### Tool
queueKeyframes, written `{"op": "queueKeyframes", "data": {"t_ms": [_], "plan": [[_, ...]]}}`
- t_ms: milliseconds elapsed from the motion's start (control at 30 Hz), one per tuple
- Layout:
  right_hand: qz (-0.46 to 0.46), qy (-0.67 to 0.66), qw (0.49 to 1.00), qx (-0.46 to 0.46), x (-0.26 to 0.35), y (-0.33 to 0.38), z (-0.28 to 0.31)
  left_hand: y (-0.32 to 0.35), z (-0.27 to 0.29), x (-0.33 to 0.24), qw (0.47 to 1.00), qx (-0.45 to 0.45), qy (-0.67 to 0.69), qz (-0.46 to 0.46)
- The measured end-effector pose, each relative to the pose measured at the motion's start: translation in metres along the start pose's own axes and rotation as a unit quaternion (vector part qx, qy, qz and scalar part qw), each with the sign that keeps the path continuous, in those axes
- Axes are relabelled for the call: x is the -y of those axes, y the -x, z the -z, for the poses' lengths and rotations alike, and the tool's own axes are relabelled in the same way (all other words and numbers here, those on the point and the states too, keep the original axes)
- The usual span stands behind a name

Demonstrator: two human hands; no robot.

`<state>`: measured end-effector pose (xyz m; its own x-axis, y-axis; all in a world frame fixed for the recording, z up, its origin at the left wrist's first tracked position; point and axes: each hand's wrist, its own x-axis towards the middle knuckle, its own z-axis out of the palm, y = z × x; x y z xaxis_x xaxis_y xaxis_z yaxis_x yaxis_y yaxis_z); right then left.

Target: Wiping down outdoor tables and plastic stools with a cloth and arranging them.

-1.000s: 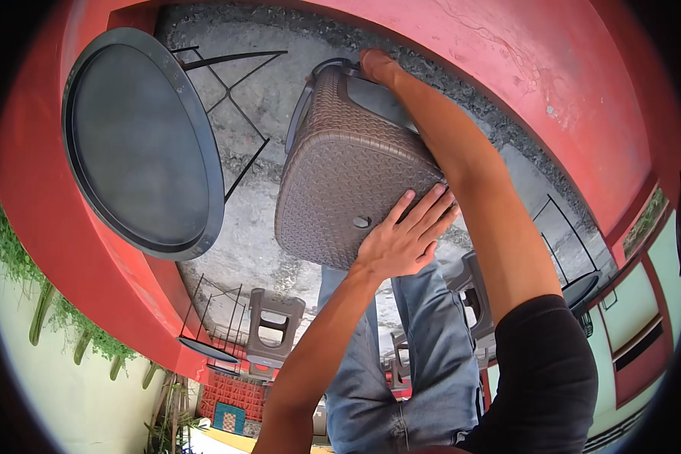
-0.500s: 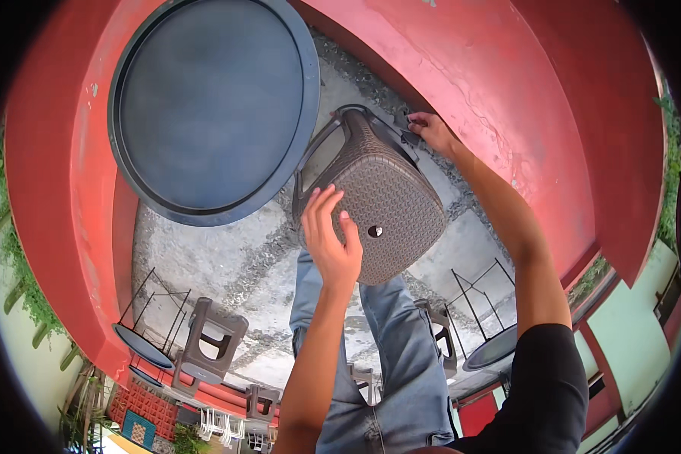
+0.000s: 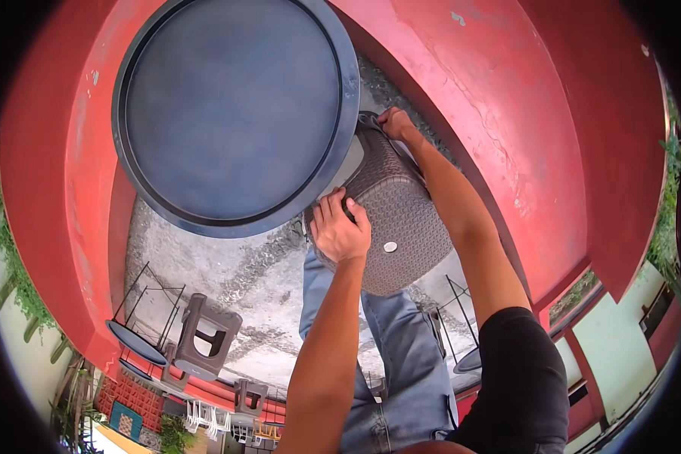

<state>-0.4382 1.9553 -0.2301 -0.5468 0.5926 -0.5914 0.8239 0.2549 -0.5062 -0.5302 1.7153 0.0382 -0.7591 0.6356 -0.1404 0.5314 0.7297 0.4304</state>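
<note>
A brown plastic stool (image 3: 405, 219) with a woven-pattern seat and a small round hole in it lies tilted in front of my legs, its legs pointing away. My left hand (image 3: 342, 231) is curled over the seat's left edge and holds it. At the far end of the stool my right hand (image 3: 396, 122) is closed beside a leg, on a dark grey, cloth-like piece (image 3: 368, 119) that the fingers partly hide. A large round dark table top (image 3: 234, 113) stands just left of the stool and covers part of its legs.
A red curved wall (image 3: 492, 113) borders the concrete floor (image 3: 197, 242) ahead and to the sides. Another brown stool (image 3: 208, 337) and a small round table with thin metal legs (image 3: 136, 342) are at the lower left. A similar table (image 3: 469, 359) is partly hidden by my right arm.
The stool has turned and shifted right. My left hand has closed on the seat edge from hovering above it. My right hand has moved left, from beside the stool onto its leg end.
</note>
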Motion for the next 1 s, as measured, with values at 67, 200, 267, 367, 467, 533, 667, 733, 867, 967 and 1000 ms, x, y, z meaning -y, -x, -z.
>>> {"op": "queueKeyframes", "data": {"t_ms": [67,200,267,367,467,533,667,733,867,967,1000], "plan": [[0.026,-0.021,0.999,0.031,0.009,-0.04,-0.025,0.002,0.003,0.005,1.0,0.012,-0.009,0.003],[0.125,0.144,0.95,0.248,0.021,-0.087,-0.037,0.0,-0.002,0.005,1.0,0.019,-0.015,-0.01],[0.114,0.077,0.933,0.333,0.005,-0.09,-0.019,-0.001,-0.002,-0.005,1.0,0.016,0.004,-0.015],[0.142,0.003,0.942,0.304,0.002,-0.047,-0.005,0.002,-0.001,0.002,1.0,0.025,0.003,-0.004],[0.134,-0.054,0.931,0.334,0.061,0.009,0.037,0.001,0.011,0.023,0.999,0.027,-0.028,0.005],[0.117,-0.107,0.934,0.319,0.087,0.058,0.09,-0.002,0.01,0.016,0.999,0.032,-0.025,0.001],[0.003,-0.113,0.966,0.233,0.167,0.164,0.175,-0.001,0.007,0.01,0.999,0.041,-0.016,0.008],[0.038,-0.144,0.981,0.125,0.166,0.196,0.159,-0.001,0.006,0.01,0.999,0.042,-0.026,0.01],[0.051,-0.146,0.98,0.127,0.133,0.16,0.133,-0.001,-0.001,0.002,0.999,0.033,-0.01,0.003],[0.008,-0.047,0.976,0.213,0.145,0.114,0.118,-0.003,0.003,0.004,0.999,0.035,-0.008,0.007],[0.044,-0.018,0.967,0.252,0.148,0.108,0.117,-0.003,0.002,0.002,0.999,0.034,0.006,0.003]]}}
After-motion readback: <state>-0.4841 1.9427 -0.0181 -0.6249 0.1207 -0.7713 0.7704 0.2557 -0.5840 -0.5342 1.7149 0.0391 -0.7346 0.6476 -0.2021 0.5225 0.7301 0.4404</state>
